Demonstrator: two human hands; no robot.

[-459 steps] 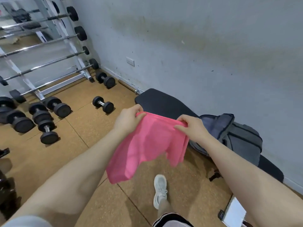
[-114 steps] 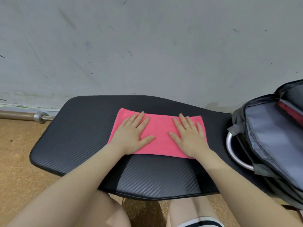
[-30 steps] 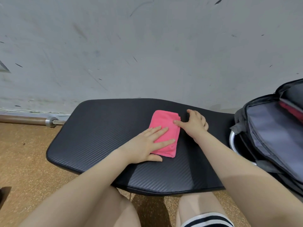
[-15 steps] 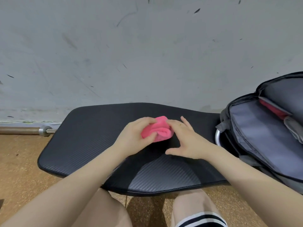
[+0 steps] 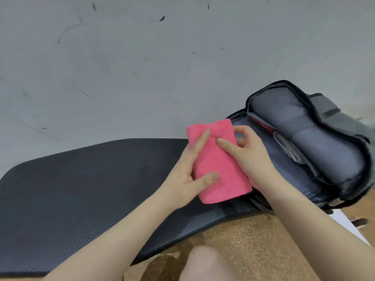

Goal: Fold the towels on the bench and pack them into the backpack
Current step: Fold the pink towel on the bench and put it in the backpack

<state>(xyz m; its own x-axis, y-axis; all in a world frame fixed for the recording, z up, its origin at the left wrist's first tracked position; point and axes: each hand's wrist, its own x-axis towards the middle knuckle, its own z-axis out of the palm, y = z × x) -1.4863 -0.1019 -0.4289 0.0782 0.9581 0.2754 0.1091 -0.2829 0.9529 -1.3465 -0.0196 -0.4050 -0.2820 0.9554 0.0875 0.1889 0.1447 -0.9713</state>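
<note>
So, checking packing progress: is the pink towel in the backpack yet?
Not yet. The folded towel is held by both hands over the open backpack.

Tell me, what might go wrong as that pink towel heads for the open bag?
The folded pink towel is pinched between the left hand and right hand in mid-air, so the fold could spring loose before it goes in. The backpack lies near the end of the bench; a firm push might nudge it toward the edge.
</note>
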